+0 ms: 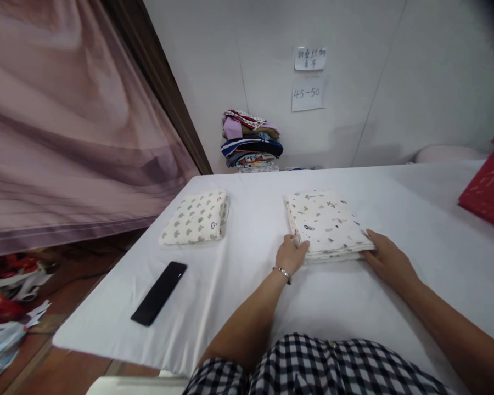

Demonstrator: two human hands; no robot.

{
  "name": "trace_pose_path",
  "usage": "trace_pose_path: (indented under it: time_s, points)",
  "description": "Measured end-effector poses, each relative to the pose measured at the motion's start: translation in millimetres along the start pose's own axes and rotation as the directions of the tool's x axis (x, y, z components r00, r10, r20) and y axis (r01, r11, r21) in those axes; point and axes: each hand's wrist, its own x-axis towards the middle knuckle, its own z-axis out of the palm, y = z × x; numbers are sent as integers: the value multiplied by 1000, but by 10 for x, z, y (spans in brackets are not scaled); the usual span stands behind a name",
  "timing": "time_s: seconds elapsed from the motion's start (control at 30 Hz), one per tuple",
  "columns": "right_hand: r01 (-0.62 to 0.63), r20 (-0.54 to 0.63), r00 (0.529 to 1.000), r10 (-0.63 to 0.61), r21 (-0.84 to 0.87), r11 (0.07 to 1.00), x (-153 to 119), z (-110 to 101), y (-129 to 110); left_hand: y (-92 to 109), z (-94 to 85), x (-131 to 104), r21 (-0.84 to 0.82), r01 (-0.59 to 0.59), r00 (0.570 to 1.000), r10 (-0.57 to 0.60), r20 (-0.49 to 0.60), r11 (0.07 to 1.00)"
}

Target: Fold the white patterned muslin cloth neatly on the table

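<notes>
A folded white cloth (327, 222) with small printed figures lies flat in front of me, its layers showing along the near edge. At its near left corner, my left hand (291, 253) grips the edge, thumb on top and fingers partly hidden at the side. My right hand (389, 258) pinches the near right corner, with the thumb above and the other fingers beneath the layers. Farther left on the table rests a second folded white cloth (195, 218) with a mushroom-like print, apart from both hands.
A black phone (159, 293) lies on the white-covered table (247, 219) at the left. Behind the far edge rises a stack of folded fabrics (252, 140). A red object (489, 186) stands at the right edge. Pink curtain (66, 120) hangs at left; bags (2, 345) lie on the floor.
</notes>
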Motion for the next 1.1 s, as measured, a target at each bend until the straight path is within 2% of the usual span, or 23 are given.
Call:
trace_pose_path:
  time_s: [0.3, 0.53, 0.67, 0.73, 0.8, 0.9, 0.97, 1.03, 1.1]
  points:
    - [87, 29, 996, -85, -98, 991, -78, -13, 77, 60, -9, -122, 241, -69, 998, 64, 27, 968]
    - [94, 82, 993, -89, -66, 993, -96, -20, 229, 35, -69, -137, 302, -84, 996, 93, -17, 950]
    - [135, 135, 981, -138, 37, 990, 40, -297, 149, 133, -161, 0, 354, -232, 957, 277, -81, 906]
    - [149, 124, 979, -164, 117, 982, 198, -452, -32, 219, -145, 110, 371, -347, 916, 395, -62, 862]
    - [163, 114, 977, -179, 138, 977, 404, -502, -235, 284, -65, 223, 389, -428, 887, 462, 8, 816]
    - [252, 87, 964, -253, 26, 967, 704, -292, -378, 275, 103, 349, 431, -442, 896, 414, 164, 786]
    - [203, 227, 958, -177, -97, 974, 826, -33, -320, 207, 175, 386, 454, -430, 903, 372, 217, 780]
    - [170, 328, 938, -113, -150, 974, 863, 203, -203, 140, 182, 391, 460, -429, 903, 367, 222, 777]
    - [166, 346, 933, -98, -172, 971, 843, 343, -106, 124, 134, 393, 459, -431, 902, 369, 223, 777]
